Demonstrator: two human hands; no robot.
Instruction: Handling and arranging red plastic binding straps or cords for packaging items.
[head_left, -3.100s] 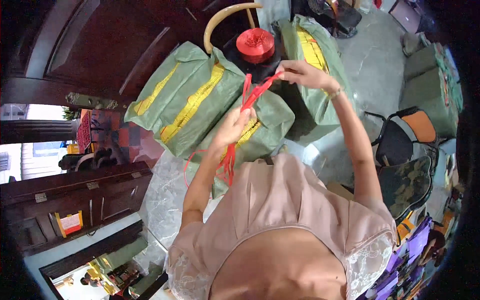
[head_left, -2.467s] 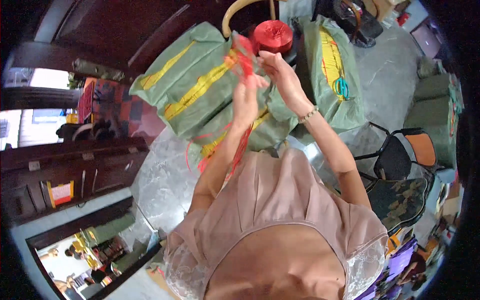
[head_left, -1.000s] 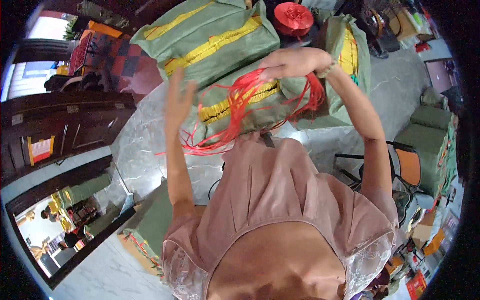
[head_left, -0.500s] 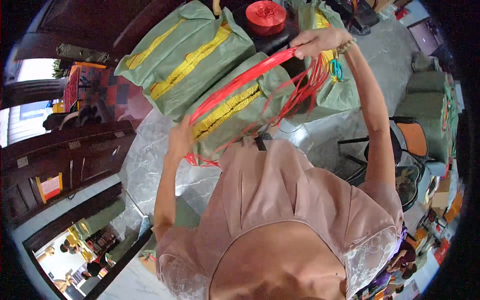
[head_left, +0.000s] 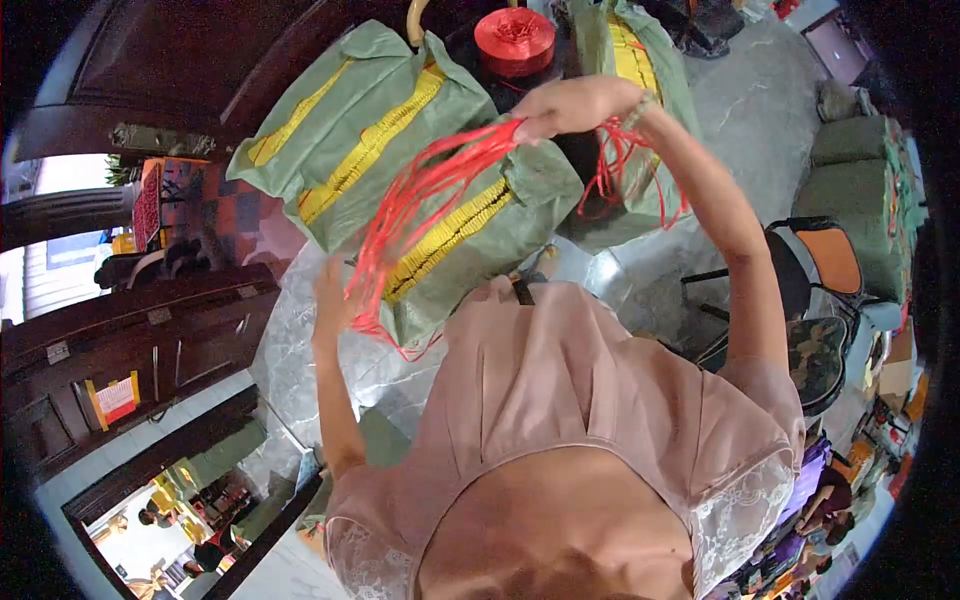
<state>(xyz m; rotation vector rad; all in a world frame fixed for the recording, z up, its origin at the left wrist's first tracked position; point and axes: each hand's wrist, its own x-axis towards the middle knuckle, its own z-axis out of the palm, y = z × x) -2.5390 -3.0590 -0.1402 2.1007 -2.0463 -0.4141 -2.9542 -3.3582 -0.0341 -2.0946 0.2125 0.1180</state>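
My right hand (head_left: 582,104) is closed around a bundle of loose red plastic twine (head_left: 440,172), held up over a green woven sack (head_left: 525,215) with gathered yellow strips. From that grip the strands sag in loops toward the lower left, and more ends dangle on the right. Beside the lower loops, my left hand (head_left: 332,298) has its fingers stretched out and apart; the strands hang next to it, loosely touching at most. Behind the twine stands a larger green sack (head_left: 390,110) with yellow strips. A spool of red twine (head_left: 515,42) sits on a dark surface beyond.
Another green and yellow sack (head_left: 635,50) stands at the far right of the spool. Chairs, one with an orange back (head_left: 828,257), and stacked green bundles (head_left: 850,190) are on the right. A dark wooden door (head_left: 130,350) is at the left. Several people appear at lower right.
The twine has gone from a taut bundle between both hands to slack, spread loops. My left hand has opened and moved left; my right hand has shifted left and slightly down.
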